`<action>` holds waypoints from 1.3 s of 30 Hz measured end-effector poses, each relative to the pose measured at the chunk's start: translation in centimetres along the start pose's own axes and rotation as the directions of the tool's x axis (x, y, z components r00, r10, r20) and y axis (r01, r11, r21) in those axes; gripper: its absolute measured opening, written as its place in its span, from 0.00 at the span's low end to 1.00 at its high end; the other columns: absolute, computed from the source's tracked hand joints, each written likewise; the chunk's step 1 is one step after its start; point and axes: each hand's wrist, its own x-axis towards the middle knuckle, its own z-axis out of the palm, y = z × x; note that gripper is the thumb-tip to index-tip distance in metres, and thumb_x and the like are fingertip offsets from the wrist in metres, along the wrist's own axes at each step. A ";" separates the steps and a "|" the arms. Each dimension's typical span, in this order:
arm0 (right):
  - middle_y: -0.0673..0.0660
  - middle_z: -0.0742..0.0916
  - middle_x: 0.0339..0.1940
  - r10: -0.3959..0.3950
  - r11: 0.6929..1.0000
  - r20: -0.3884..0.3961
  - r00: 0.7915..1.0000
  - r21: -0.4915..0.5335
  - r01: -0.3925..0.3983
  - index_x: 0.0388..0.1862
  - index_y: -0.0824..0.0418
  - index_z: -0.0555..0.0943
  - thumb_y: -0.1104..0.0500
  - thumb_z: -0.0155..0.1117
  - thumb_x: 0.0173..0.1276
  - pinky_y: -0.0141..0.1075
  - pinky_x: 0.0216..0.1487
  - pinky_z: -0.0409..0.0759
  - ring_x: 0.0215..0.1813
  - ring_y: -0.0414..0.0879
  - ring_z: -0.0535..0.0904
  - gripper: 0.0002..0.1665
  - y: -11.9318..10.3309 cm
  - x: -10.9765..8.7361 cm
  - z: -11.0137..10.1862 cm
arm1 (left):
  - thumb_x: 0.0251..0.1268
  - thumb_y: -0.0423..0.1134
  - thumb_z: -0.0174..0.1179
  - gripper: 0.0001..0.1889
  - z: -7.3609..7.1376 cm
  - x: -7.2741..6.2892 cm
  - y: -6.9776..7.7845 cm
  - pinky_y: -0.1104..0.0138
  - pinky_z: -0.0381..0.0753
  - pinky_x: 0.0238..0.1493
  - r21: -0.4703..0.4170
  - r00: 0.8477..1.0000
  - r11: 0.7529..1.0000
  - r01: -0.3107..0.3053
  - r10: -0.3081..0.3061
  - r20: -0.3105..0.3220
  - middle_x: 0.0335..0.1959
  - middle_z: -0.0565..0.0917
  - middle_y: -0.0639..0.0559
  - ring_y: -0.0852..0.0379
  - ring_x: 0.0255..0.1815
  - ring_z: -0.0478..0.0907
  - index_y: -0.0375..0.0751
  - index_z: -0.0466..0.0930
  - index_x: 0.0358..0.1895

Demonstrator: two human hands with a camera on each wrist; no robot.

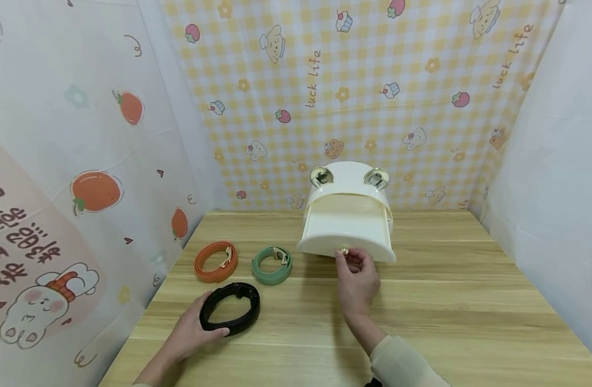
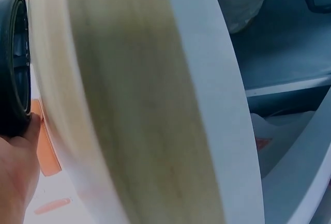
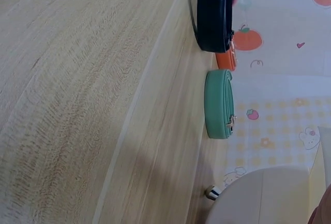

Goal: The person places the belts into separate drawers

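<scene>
My left hand point(image 1: 192, 329) grips a coiled black belt point(image 1: 234, 329) at the left of the table, its thumb along the near side. The black belt point(image 2: 6, 63) also shows at the left edge of the left wrist view. With thumb and fingers, my right hand point(image 1: 359, 282) pinches the small gold knob point(image 1: 344, 251) on the front of a cream drawer point(image 1: 346, 234). This drawer stands out from a cream box point(image 1: 349, 177) with two gold round eyes. Beyond the black belt lie a coiled orange belt point(image 1: 205, 276) and a coiled green belt point(image 1: 272, 278).
The wooden table point(image 1: 450, 301) extends to the right of the box. A patterned cloth point(image 1: 296, 70) hangs behind, with white cloth walls at the left and right. The green belt point(image 3: 218, 104) stands between the black belt and the box in the right wrist view.
</scene>
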 end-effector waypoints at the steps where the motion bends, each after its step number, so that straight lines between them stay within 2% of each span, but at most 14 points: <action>1: 0.57 0.86 0.35 0.001 1.000 0.000 1.000 0.002 -0.001 0.43 0.65 0.80 0.61 0.74 0.63 0.24 0.29 0.79 0.31 0.39 0.81 0.14 0.0 0.0 0.0 | 0.46 0.62 0.75 0.60 0.0 0.0 0.0 0.37 0.65 0.62 -0.002 1.000 1.000 0.002 -0.002 -0.010 0.71 0.63 0.28 0.28 0.69 0.62 0.33 0.53 0.76; 7: 0.58 0.86 0.35 -0.008 1.000 -0.004 1.000 -0.001 0.008 0.43 0.66 0.80 0.60 0.75 0.62 0.24 0.29 0.78 0.30 0.40 0.81 0.15 0.0 0.0 0.0 | 0.46 0.61 0.76 0.58 0.0 -0.1 0.3 0.37 0.65 0.62 -0.046 0.999 0.999 0.020 -0.022 -0.048 0.71 0.64 0.29 0.30 0.69 0.63 0.35 0.54 0.76; 11: 0.59 0.87 0.35 -0.018 1.000 -0.009 1.000 -0.010 0.018 0.42 0.66 0.80 0.60 0.75 0.62 0.23 0.29 0.78 0.30 0.39 0.81 0.15 0.0 0.0 0.0 | 0.50 0.57 0.75 0.56 -0.4 0.0 0.9 0.39 0.64 0.63 -0.126 0.998 0.992 0.027 -0.034 -0.057 0.71 0.65 0.30 0.32 0.69 0.64 0.34 0.54 0.76; 15: 0.58 0.86 0.35 -0.021 1.000 -0.006 1.000 -0.007 0.021 0.42 0.66 0.80 0.60 0.75 0.62 0.23 0.29 0.78 0.30 0.39 0.81 0.15 0.0 -0.1 0.0 | 0.53 0.52 0.75 0.52 -1.2 0.2 2.0 0.41 0.66 0.62 -0.207 0.995 0.978 -0.011 -0.010 -0.100 0.70 0.66 0.32 0.34 0.67 0.66 0.38 0.54 0.76; 21: 0.56 0.86 0.34 -0.040 0.999 -0.012 0.999 -0.008 0.040 0.42 0.65 0.81 0.61 0.75 0.62 0.24 0.28 0.78 0.30 0.40 0.81 0.14 0.0 0.0 -0.1 | 0.54 0.51 0.74 0.50 -3.0 1.8 4.9 0.37 0.65 0.61 -0.182 0.984 0.979 -0.090 0.059 -0.167 0.69 0.67 0.32 0.33 0.66 0.67 0.43 0.55 0.77; 27: 0.57 0.87 0.35 -0.037 0.999 -0.019 0.999 -0.013 0.037 0.42 0.65 0.81 0.61 0.75 0.62 0.24 0.29 0.78 0.30 0.39 0.80 0.14 0.1 -0.1 0.0 | 0.53 0.50 0.75 0.51 -4.5 4.3 8.2 0.40 0.66 0.62 -0.224 0.974 0.960 -0.166 0.124 -0.190 0.69 0.67 0.34 0.36 0.67 0.67 0.41 0.55 0.77; 30: 0.56 0.87 0.35 -0.030 1.000 -0.011 0.999 -0.009 0.030 0.42 0.65 0.81 0.60 0.74 0.62 0.24 0.29 0.78 0.30 0.39 0.81 0.14 0.1 -0.1 0.0 | 0.54 0.51 0.74 0.52 -5.1 5.6 10.1 0.40 0.66 0.63 -0.232 0.972 0.956 -0.177 0.133 -0.194 0.71 0.66 0.35 0.37 0.67 0.66 0.41 0.53 0.78; 31: 0.56 0.87 0.35 -0.027 1.000 -0.008 1.000 -0.007 0.027 0.42 0.65 0.81 0.60 0.75 0.62 0.24 0.29 0.79 0.30 0.39 0.81 0.14 0.1 -0.1 -0.1 | 0.54 0.51 0.74 0.52 -5.2 6.0 10.8 0.40 0.68 0.60 -0.242 0.973 0.954 -0.176 0.132 -0.189 0.68 0.69 0.34 0.36 0.64 0.69 0.42 0.52 0.79; 34: 0.56 0.87 0.35 -0.035 0.999 -0.009 0.999 -0.007 0.035 0.42 0.65 0.81 0.60 0.74 0.62 0.24 0.29 0.79 0.30 0.39 0.81 0.14 0.1 -0.1 -0.1 | 0.55 0.52 0.74 0.51 -5.5 7.2 12.7 0.42 0.70 0.59 -0.273 0.971 0.941 -0.200 0.153 -0.184 0.67 0.70 0.36 0.37 0.63 0.70 0.46 0.53 0.79; 37: 0.57 0.87 0.35 -0.042 0.999 -0.017 0.999 -0.006 0.042 0.42 0.66 0.81 0.60 0.74 0.62 0.24 0.29 0.79 0.30 0.38 0.81 0.14 0.2 -0.1 -0.1 | 0.56 0.50 0.74 0.50 -5.5 8.1 14.5 0.43 0.69 0.62 -0.345 0.968 0.908 -0.239 0.192 -0.164 0.69 0.68 0.38 0.38 0.67 0.68 0.49 0.54 0.78; 39: 0.57 0.87 0.35 -0.043 0.999 -0.023 0.999 -0.004 0.043 0.42 0.66 0.81 0.61 0.75 0.62 0.24 0.29 0.78 0.30 0.38 0.81 0.14 0.1 -0.1 -0.1 | 0.55 0.49 0.74 0.49 -5.3 8.6 15.5 0.44 0.66 0.66 -0.374 0.964 0.891 -0.258 0.213 -0.157 0.73 0.64 0.42 0.40 0.71 0.63 0.49 0.54 0.78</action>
